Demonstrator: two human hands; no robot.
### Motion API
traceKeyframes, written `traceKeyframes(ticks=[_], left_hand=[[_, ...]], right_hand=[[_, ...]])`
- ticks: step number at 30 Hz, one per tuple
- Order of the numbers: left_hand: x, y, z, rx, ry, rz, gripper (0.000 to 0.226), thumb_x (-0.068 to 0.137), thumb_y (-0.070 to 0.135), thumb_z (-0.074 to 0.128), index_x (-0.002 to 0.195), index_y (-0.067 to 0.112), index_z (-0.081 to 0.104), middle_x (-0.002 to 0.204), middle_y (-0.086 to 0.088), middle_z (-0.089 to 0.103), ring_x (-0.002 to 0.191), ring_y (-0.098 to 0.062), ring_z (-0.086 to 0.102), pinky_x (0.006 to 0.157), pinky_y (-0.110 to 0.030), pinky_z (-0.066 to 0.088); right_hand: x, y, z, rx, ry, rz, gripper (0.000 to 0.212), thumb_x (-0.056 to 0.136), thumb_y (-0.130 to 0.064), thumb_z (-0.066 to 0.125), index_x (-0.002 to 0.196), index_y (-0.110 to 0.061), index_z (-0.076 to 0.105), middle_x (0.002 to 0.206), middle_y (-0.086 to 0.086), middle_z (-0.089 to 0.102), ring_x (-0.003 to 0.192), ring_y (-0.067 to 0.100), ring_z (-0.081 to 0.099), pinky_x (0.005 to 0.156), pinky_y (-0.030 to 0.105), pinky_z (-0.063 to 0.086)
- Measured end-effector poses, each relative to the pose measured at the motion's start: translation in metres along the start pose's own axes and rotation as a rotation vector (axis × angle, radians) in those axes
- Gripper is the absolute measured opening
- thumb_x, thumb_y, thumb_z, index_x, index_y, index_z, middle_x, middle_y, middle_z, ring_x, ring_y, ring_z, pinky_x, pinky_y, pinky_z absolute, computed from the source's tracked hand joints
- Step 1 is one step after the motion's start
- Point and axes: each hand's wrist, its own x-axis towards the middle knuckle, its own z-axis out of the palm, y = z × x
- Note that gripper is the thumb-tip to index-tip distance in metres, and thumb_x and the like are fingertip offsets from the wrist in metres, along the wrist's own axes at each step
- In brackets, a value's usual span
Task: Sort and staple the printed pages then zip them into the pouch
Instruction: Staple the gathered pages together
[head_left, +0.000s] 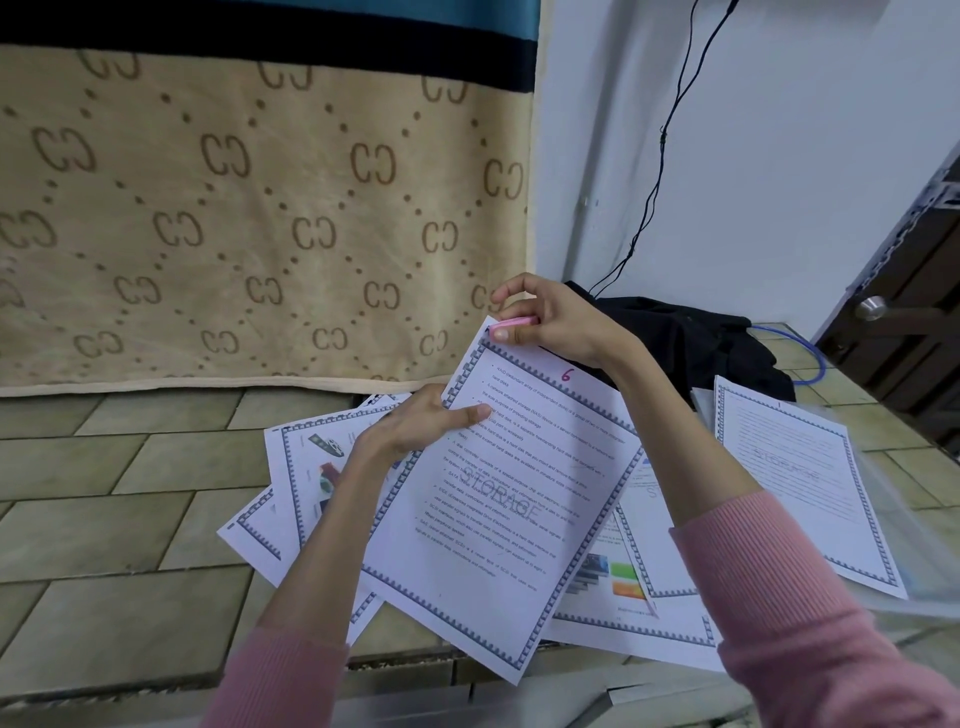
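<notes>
A printed page with a blue patterned border, a grey "STORAGE" watermark and a pink "6" at its top is held tilted above the tiled counter. My left hand grips its left edge, thumb on the face. My right hand pinches the top corner and also holds a thin pink pen. Several other bordered pages lie fanned beneath, some with colour pictures. Another page lies on a clear plastic pouch at the right. No stapler is visible.
The tiled counter runs left and forward. A patterned beige cloth hangs behind it. A black bag with a cable sits at the back right, beside a dark door with a knob.
</notes>
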Motion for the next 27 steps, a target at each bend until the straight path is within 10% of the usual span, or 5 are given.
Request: traceKeyframes(ticks=[14, 27], left_hand=[[-0.0025, -0.0020, 0.0011, -0.006, 0.015, -0.006, 0.028, 0.086, 0.032, 0.064, 0.111, 0.023, 0.061, 0.107, 0.004, 0.070, 0.098, -0.013, 0.067, 0.088, -0.033, 0.052], [-0.0056, -0.0004, -0.0027, 0.036, 0.016, -0.042, 0.022, 0.087, 0.032, 0.063, 0.107, 0.026, 0.063, 0.107, 0.003, 0.071, 0.095, -0.015, 0.068, 0.086, -0.034, 0.054]], right_hand=[[0.0082, 0.0046, 0.0026, -0.099, -0.094, 0.007, 0.041, 0.087, -0.009, 0.064, 0.126, -0.003, 0.052, 0.094, -0.005, 0.061, 0.093, 0.004, 0.059, 0.092, 0.014, 0.046], [0.0035, 0.0052, 0.0065, 0.084, 0.004, 0.009, 0.028, 0.083, -0.009, 0.069, 0.100, -0.016, 0.049, 0.082, 0.000, 0.063, 0.072, 0.008, 0.063, 0.060, 0.016, 0.049]])
